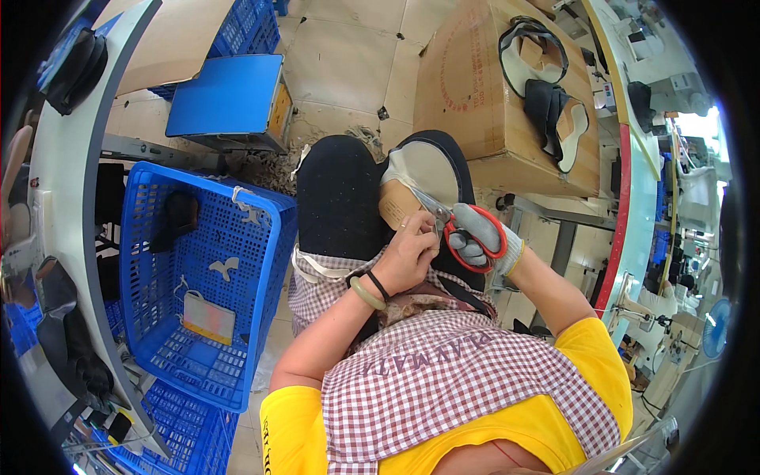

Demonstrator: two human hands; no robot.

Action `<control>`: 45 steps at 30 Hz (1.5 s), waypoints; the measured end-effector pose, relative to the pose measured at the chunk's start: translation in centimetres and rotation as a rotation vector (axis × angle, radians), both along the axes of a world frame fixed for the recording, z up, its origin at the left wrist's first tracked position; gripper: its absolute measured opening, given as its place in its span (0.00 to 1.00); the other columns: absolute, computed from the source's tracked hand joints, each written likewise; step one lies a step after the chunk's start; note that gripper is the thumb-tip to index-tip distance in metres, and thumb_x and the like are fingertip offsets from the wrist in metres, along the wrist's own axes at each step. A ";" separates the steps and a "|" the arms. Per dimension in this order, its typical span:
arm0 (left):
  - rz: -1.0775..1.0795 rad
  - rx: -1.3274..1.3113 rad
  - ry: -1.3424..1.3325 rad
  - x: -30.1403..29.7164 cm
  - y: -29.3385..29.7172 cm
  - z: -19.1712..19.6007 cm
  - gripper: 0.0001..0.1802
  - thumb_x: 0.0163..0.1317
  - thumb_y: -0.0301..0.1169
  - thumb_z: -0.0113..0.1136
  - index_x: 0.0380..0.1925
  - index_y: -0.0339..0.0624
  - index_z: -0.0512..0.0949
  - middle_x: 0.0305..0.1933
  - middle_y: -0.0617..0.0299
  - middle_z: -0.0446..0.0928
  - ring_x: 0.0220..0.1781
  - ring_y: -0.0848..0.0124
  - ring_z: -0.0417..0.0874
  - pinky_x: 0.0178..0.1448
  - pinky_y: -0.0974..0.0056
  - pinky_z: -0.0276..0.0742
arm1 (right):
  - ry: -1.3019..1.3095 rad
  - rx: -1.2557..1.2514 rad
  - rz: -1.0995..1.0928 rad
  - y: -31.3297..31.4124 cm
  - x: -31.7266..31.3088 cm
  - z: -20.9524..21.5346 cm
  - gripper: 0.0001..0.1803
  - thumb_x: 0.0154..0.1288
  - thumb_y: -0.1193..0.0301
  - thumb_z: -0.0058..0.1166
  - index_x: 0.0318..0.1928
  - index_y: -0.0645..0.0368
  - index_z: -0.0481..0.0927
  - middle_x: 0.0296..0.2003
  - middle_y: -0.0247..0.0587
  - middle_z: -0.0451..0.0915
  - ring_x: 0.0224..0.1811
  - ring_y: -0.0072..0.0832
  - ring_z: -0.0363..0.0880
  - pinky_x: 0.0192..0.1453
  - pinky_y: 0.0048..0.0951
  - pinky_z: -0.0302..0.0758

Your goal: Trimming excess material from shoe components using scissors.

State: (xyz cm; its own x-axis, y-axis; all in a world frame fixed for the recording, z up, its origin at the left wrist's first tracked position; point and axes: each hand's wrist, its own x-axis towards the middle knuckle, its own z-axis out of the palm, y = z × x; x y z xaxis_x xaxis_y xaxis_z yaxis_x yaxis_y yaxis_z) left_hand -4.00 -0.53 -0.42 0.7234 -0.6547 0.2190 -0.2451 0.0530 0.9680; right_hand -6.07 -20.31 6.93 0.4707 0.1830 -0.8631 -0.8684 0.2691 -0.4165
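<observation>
On my right thigh lies a shoe upper, with pale lining, a dark edge and a tan section at its near end. My bare left hand is closed, its fingers pinching the upper's near end; the exact grip is partly hidden. A grey and white glove covers my right hand, which is wrapped round the red handles of a pair of scissors. The metal blades point up and left, across the upper beside my left fingertips. How far apart the blades are is hard to make out.
A blue plastic basket at my left holds a mask-like piece and scraps. Ahead stand a blue-topped stool and, to the right, a cardboard box bearing two shoe uppers. Worktables flank both sides; scraps litter the floor.
</observation>
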 end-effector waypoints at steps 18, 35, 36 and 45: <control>0.432 0.215 0.815 5.1 -2.5 -1.8 0.12 0.62 0.30 0.59 0.39 0.33 0.71 0.26 0.60 0.75 0.18 0.78 0.76 0.18 0.73 0.74 | 0.112 0.801 -0.546 1.6 -2.8 -2.7 0.34 0.64 0.40 0.46 0.54 0.58 0.69 0.28 0.33 0.72 0.14 0.12 0.60 0.13 0.14 0.59; 0.570 0.397 -0.307 3.9 -4.7 -0.5 0.02 0.58 0.19 0.58 0.31 0.30 0.78 0.34 0.60 0.72 0.28 0.73 0.78 0.34 0.70 0.78 | -0.236 0.644 -0.519 2.1 -6.5 -3.5 0.31 0.66 0.38 0.40 0.50 0.53 0.70 0.24 0.29 0.71 0.11 0.13 0.56 0.12 0.14 0.56; 0.542 0.307 -0.136 3.9 -4.9 -0.2 0.02 0.58 0.18 0.56 0.31 0.30 0.77 0.34 0.60 0.73 0.29 0.73 0.78 0.35 0.70 0.78 | -0.235 0.649 -0.533 2.1 -6.7 -3.4 0.31 0.66 0.38 0.40 0.50 0.53 0.71 0.24 0.29 0.71 0.12 0.14 0.57 0.12 0.15 0.56; 0.427 0.058 0.057 1.9 -6.4 0.8 0.04 0.64 0.18 0.50 0.37 0.31 0.74 0.42 0.60 0.75 0.41 0.73 0.79 0.48 0.71 0.79 | -0.311 0.376 -0.457 -0.7 -9.5 -1.6 0.25 0.68 0.44 0.43 0.50 0.51 0.70 0.24 0.29 0.73 0.14 0.15 0.61 0.14 0.15 0.60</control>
